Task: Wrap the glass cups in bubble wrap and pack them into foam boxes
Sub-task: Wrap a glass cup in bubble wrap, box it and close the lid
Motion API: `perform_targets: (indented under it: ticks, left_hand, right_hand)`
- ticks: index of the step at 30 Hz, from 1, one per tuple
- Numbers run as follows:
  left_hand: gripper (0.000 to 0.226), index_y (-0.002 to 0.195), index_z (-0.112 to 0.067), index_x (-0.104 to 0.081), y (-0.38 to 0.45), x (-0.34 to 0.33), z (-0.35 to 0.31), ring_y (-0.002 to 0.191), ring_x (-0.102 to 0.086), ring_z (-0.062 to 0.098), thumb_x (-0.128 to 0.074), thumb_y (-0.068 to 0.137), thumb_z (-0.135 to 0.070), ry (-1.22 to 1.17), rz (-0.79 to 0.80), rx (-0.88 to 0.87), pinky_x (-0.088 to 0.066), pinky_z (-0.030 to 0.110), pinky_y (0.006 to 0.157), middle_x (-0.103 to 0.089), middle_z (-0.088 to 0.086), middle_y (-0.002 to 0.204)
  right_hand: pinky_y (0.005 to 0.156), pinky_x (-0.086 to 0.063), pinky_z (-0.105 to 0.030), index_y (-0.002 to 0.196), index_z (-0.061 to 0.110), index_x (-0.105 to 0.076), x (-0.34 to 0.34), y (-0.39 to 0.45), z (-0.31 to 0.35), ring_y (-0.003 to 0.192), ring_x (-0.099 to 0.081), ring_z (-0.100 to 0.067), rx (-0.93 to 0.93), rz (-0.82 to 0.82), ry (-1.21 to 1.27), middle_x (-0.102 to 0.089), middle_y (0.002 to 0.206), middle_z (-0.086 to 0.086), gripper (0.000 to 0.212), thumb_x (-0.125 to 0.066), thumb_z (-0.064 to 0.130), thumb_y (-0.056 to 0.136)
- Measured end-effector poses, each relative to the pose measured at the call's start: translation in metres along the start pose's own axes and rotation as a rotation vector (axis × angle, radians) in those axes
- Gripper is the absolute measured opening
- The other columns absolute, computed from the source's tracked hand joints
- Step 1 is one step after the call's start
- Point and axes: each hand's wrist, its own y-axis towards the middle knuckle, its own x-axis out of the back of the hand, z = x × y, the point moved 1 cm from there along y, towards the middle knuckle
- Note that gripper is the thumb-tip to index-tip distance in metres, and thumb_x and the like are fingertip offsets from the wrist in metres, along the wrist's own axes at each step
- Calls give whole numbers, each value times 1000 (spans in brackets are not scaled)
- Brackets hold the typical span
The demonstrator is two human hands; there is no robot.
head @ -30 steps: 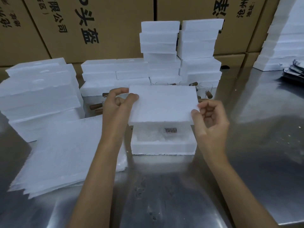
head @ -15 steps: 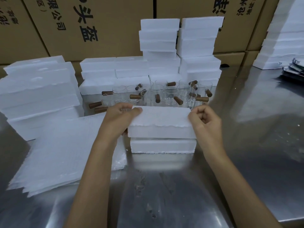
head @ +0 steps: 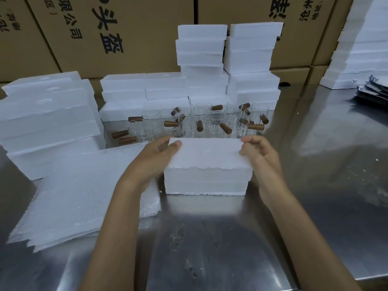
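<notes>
A white foam box (head: 206, 186) stands on the steel table in front of me with its foam lid (head: 207, 153) seated flat on top. My left hand (head: 155, 156) grips the lid's left end, thumb on its top. My right hand (head: 259, 154) pinches the lid's right end with curled fingers. Behind the box stand several glass cups (head: 212, 122) with brown wooden handles. A stack of bubble wrap sheets (head: 84, 192) lies to the left of the box. What the box holds is hidden.
Stacks of foam boxes (head: 228, 66) rise behind the cups, with more (head: 46, 122) at the left and at the far right (head: 361, 49). Cardboard cartons (head: 117, 32) line the back. Dark foil bags (head: 373, 91) lie at the right. The steel table (head: 210, 238) reaches toward me.
The lid has come down from a tilted, raised position onto the box and now closes it. Both hands moved down with it and keep hold of its ends.
</notes>
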Motion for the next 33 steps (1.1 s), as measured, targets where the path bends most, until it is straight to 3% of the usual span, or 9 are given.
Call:
perform_targets:
  ticks: [3,7,11,16,20,24,27,29,33]
  left_hand:
    - [13,88,-45,-58,-1,-1,-1,59,-52,-30,-58,99,-39,-25,7,-23,-40,5,58,-56,-48,63]
    - [11,90,-42,-58,1,0,1,60,-55,-27,-59,99,-36,-71,10,-23,-37,-3,46,-59,-45,63]
    - [8,90,-41,-59,3,0,2,59,-57,-23,-61,97,-38,-81,-8,-10,-38,-1,45,-61,-37,68]
    - [11,86,-36,-59,8,-10,7,82,-60,-3,-65,95,-34,-96,-129,-61,-43,16,63,-61,-21,91]
    - [10,86,-31,-62,10,-17,10,86,-66,8,-68,93,-33,-160,-203,-17,-51,25,73,-68,-11,92]
    - [25,78,-26,-63,8,-21,9,76,-64,11,-62,93,-45,-147,-176,128,-43,26,60,-69,-10,76]
    - [18,83,-28,-66,8,-24,7,73,-69,8,-60,96,-40,-205,-154,73,-48,22,54,-73,-13,75]
    - [11,96,-30,-68,7,-25,6,78,-72,4,-60,97,-37,-258,-136,20,-53,18,57,-76,-15,85]
    - [23,117,-28,-68,4,-27,3,105,-69,16,-60,97,-35,-300,-139,-48,-56,39,93,-74,-7,112]
  right_hand:
    - [76,-44,-27,97,35,-70,-5,0,1,89,-59,-11,-117,38,-45,-63,104,8,26,-56,31,76]
    - [81,-39,-37,120,3,-56,-8,1,0,92,-56,-23,-255,84,27,-63,119,-25,39,-49,27,89]
    - [82,-38,-38,125,-4,-52,-6,3,-1,96,-56,-27,-257,59,61,-57,132,-26,42,-48,26,96]
    - [89,-45,-40,117,5,-66,-4,0,-2,110,-63,-35,-239,-18,97,-63,128,-20,32,-56,26,95]
    - [70,-47,-22,84,18,-71,-3,-4,-5,72,-64,-10,-227,-47,24,-74,87,0,19,-62,35,86]
    - [53,-40,-23,70,12,-56,-2,-6,-10,58,-53,-9,-157,-85,-73,-59,63,8,35,-59,47,75]
    - [45,-41,-12,65,21,-70,0,-5,-10,50,-58,0,-142,-86,-25,-65,59,15,29,-62,43,81]
    - [53,-45,-15,69,27,-74,0,-4,-10,57,-62,0,-144,-67,15,-70,66,15,25,-60,43,83]
    - [74,-48,-30,84,20,-74,0,-2,-8,76,-65,-13,-195,-48,118,-74,84,5,24,-63,40,78]
